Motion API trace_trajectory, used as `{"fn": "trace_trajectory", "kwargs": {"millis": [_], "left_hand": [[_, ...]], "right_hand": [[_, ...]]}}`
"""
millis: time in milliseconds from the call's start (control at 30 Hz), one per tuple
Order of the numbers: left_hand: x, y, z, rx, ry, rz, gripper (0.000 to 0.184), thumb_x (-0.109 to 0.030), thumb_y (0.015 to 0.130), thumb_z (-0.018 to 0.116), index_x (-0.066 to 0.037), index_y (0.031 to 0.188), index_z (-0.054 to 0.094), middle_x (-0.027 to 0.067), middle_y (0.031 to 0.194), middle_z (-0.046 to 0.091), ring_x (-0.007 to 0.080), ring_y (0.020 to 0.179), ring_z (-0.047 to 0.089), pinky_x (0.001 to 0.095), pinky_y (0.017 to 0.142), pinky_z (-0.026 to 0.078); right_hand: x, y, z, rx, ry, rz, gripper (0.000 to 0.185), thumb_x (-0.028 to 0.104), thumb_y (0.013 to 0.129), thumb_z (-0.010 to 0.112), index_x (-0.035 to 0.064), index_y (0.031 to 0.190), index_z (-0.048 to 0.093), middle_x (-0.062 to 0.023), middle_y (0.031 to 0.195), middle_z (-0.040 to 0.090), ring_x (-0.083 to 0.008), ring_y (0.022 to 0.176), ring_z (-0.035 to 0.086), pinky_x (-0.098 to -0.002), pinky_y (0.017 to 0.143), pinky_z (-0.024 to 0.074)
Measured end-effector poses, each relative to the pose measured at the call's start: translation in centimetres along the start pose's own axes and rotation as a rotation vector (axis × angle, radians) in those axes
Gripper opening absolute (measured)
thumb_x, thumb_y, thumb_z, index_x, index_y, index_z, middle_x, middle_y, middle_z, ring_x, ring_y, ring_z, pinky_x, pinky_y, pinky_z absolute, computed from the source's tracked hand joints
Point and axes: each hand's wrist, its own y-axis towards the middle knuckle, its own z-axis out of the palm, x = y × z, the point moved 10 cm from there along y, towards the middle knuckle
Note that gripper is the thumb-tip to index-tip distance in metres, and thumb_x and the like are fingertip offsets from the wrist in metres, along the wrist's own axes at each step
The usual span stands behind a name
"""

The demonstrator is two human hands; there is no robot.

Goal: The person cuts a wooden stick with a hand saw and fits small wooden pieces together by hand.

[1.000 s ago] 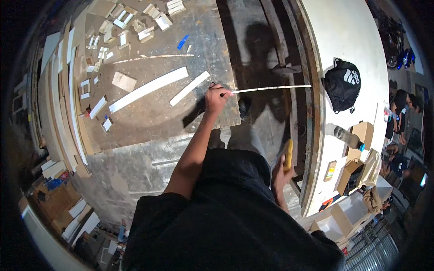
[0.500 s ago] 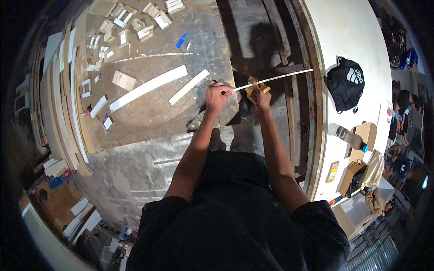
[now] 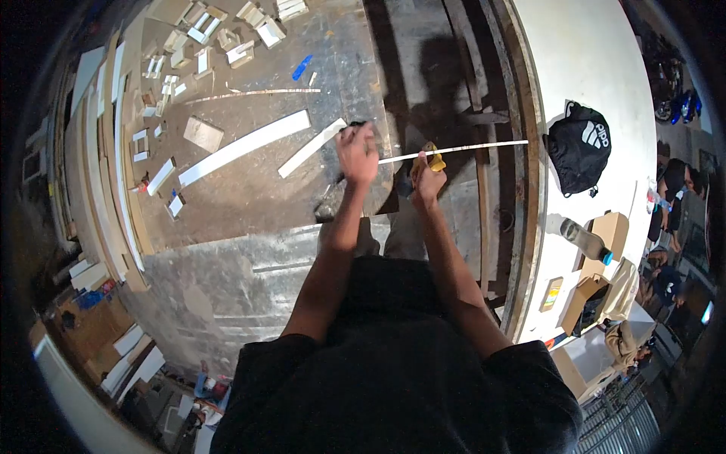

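Observation:
A thin pale strip with brown edges [image 3: 484,144] runs across the gap between the two tabletops. My right hand [image 3: 429,181] is closed around a yellow tool [image 3: 436,161] beneath the strip, its thumb against the strip. The tool's exact kind is mostly hidden by the fingers. My left hand [image 3: 358,153] is over the brown tabletop's edge, beside the strip's left end, its fingers smeared by motion. Something small and black [image 3: 354,125] shows at its fingertips; I cannot tell whether it is held. Close by on the left lies a short white strip [image 3: 311,149].
On the brown tabletop [image 3: 249,193] are a long white board [image 3: 246,147], a wooden block [image 3: 203,134], a blue piece [image 3: 302,67] and several small wooden frames. The white tabletop [image 3: 586,45] at right bears a black drawstring bag [image 3: 579,151], a bottle [image 3: 586,240] and cardboard boxes [image 3: 603,240].
The strip's left end has dropped toward me and its right end has lowered too, so it lies flatter. My right hand has come nearer me. My left hand has come off the strip's end.

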Motion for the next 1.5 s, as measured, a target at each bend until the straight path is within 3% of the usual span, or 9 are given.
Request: {"fn": "trace_trajectory", "kwargs": {"millis": [33, 167, 500, 633, 800, 1067, 1200, 1333, 1500], "left_hand": [[-0.1, -0.1, 0.1, -0.034, 0.085, -0.072, 0.027, -0.012, 0.091, 0.061, -0.008, 0.117, 0.067, 0.0092, 0.110, 0.064, 0.0326, 0.114, 0.053, 0.0450, 0.091, 0.040], [-0.7, -0.3, 2.0, -0.057, 0.262, -0.105, 0.035, -0.016, 0.094, 0.058, -0.014, 0.130, 0.057, 0.0102, 0.132, 0.051, 0.0320, 0.121, 0.045, 0.0484, 0.099, 0.030], [-1.0, -0.2, 3.2, 0.010, 0.384, -0.102, 0.046, -0.011, 0.090, 0.062, -0.011, 0.134, 0.051, 0.0127, 0.136, 0.046, 0.0336, 0.122, 0.043, 0.0485, 0.097, 0.029], [-1.3, -0.2, 2.6, 0.040, 0.383, -0.131, 0.049, -0.011, 0.088, 0.064, -0.009, 0.135, 0.049, 0.0143, 0.139, 0.045, 0.0340, 0.124, 0.043, 0.0483, 0.098, 0.030], [-0.6, -0.3, 3.0, -0.020, 0.343, -0.108, 0.050, -0.016, 0.092, 0.061, -0.007, 0.138, 0.046, 0.0152, 0.141, 0.045, 0.0341, 0.126, 0.041, 0.0490, 0.101, 0.029], [-0.4, -0.2, 2.6, -0.029, 0.306, -0.124, 0.055, -0.016, 0.091, 0.061, -0.005, 0.142, 0.043, 0.0156, 0.143, 0.044, 0.0350, 0.126, 0.043, 0.0494, 0.103, 0.029], [0.1, -0.3, 2.9, -0.012, 0.339, -0.145, 0.053, -0.016, 0.092, 0.059, -0.004, 0.142, 0.044, 0.0147, 0.144, 0.045, 0.0328, 0.125, 0.046, 0.0465, 0.101, 0.033], [1.0, -0.4, 3.5, -0.119, 0.368, -0.120, 0.057, -0.012, 0.084, 0.062, -0.007, 0.139, 0.048, 0.0124, 0.140, 0.048, 0.0323, 0.125, 0.045, 0.0473, 0.100, 0.033], [0.5, -0.4, 3.0, -0.136, 0.402, -0.116, 0.054, -0.012, 0.082, 0.063, -0.010, 0.135, 0.053, 0.0095, 0.137, 0.051, 0.0299, 0.121, 0.049, 0.0458, 0.098, 0.035]], "right_hand": [[-0.1, 0.2, -0.3, -0.049, -0.017, 0.000, 0.009, 0.005, 0.092, 0.071, 0.0028, 0.098, 0.064, 0.0039, 0.072, 0.057, -0.0047, 0.052, 0.049, -0.0224, 0.045, 0.0368], [-0.9, 0.0, -0.7, -0.069, 0.067, 0.026, 0.009, 0.004, 0.092, 0.071, 0.0017, 0.099, 0.064, 0.0031, 0.075, 0.058, -0.0052, 0.054, 0.050, -0.0227, 0.045, 0.0373], [-0.7, -0.1, -1.0, -0.027, 0.034, 0.034, 0.009, 0.007, 0.092, 0.072, 0.0034, 0.092, 0.064, 0.0037, 0.068, 0.056, -0.0058, 0.051, 0.048, -0.0233, 0.044, 0.0358], [-0.2, -0.8, -4.3, -0.027, 0.081, 0.027, 0.018, 0.022, 0.094, 0.072, 0.0058, 0.094, 0.063, 0.0028, 0.069, 0.058, -0.0070, 0.050, 0.050, -0.0235, 0.044, 0.0372], [6.3, -10.1, -13.2, -0.084, -0.220, 0.257, 0.027, 0.035, 0.095, 0.070, 0.0087, 0.098, 0.063, 0.0039, 0.083, 0.058, -0.0072, 0.073, 0.055, -0.0252, 0.061, 0.0447], [20.8, -29.0, -18.1, -0.139, -0.425, 0.216, 0.033, 0.027, 0.096, 0.068, 0.0117, 0.122, 0.056, 0.0011, 0.083, 0.061, -0.0088, 0.061, 0.056, -0.0207, 0.052, 0.0428], [22.6, -27.6, -9.7, 0.084, -0.297, -0.125, 0.025, 0.029, 0.098, 0.065, 0.0079, 0.093, 0.052, 0.0037, 0.067, 0.046, -0.0069, 0.052, 0.044, -0.0244, 0.045, 0.0320], [17.7, -22.5, -4.0, 0.140, -0.218, 0.003, 0.015, 0.023, 0.098, 0.065, 0.0105, 0.094, 0.056, 0.0049, 0.071, 0.049, -0.0056, 0.060, 0.045, -0.0233, 0.054, 0.0365], [13.0, -19.3, -0.5, 0.225, -0.249, 0.084, 0.020, 0.024, 0.099, 0.065, 0.0071, 0.090, 0.058, 0.0072, 0.071, 0.047, -0.0031, 0.057, 0.040, -0.0228, 0.050, 0.0280]]}}
